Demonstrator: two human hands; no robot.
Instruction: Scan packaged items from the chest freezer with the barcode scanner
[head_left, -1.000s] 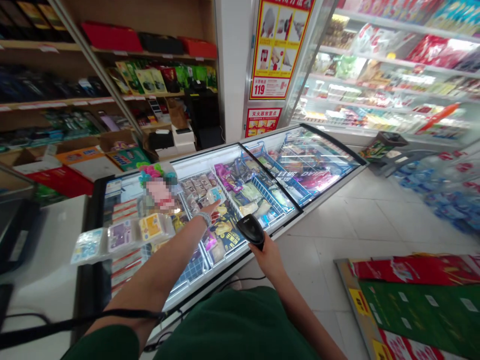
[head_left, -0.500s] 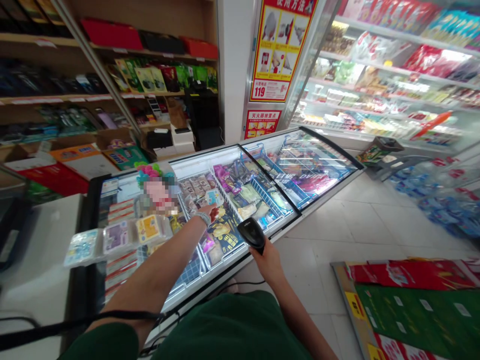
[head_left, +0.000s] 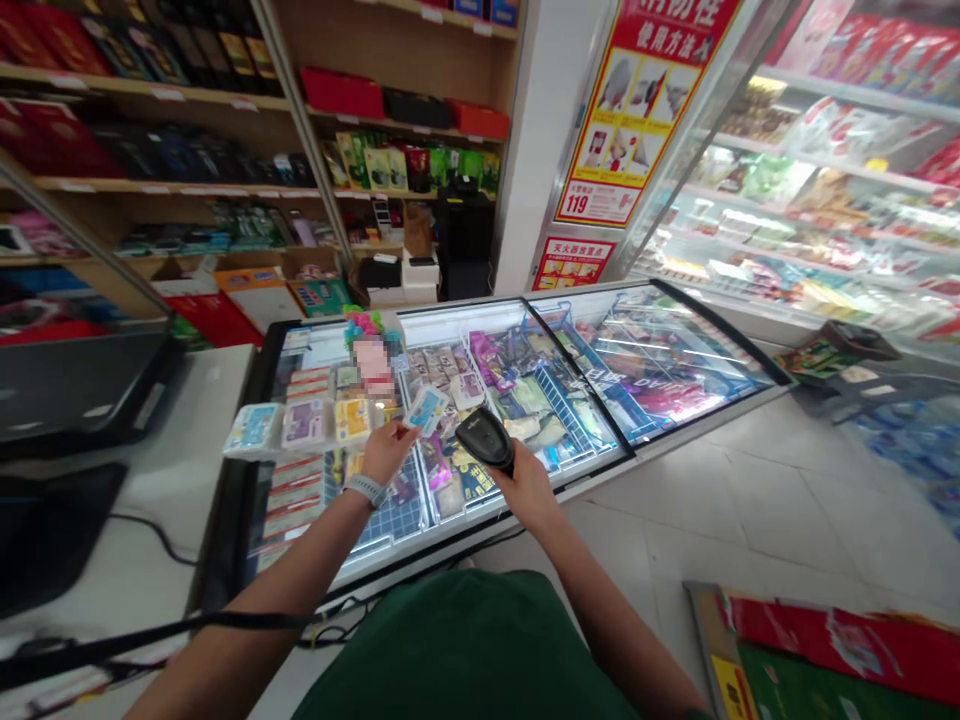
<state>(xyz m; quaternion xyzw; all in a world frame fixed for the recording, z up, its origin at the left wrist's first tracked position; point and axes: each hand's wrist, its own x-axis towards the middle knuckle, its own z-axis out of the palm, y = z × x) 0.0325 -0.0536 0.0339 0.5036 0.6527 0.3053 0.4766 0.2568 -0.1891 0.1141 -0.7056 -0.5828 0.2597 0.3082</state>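
My left hand (head_left: 388, 452), with a light watch band at the wrist, pinches the near-left corner of a flat pack with a blue label (head_left: 428, 410) above the glass of a chest freezer (head_left: 457, 312). My right hand (head_left: 529, 487) is wrapped around the handle of a black barcode scanner (head_left: 484, 437), its head close to the blue-labelled pack. Just beyond the scanner lies a purple-labelled pack (head_left: 468, 390). Left of my left hand, packs with blue (head_left: 253, 428), purple (head_left: 303, 424) and yellow labels (head_left: 352, 420) stand in a row on the freezer top.
A colourful item, partly blurred out (head_left: 361, 325), sits at the freezer's back edge. At left is a pale counter (head_left: 225, 400) with dark equipment and cables. Stocked shelves (head_left: 300, 188) rise behind. On the right are a lit display fridge (head_left: 817, 215) and a floor display (head_left: 847, 650).
My left hand has drawn back to the left and now holds the blue-labelled pack. The purple-labelled pack has come into sight behind it. The whole view has shifted left.
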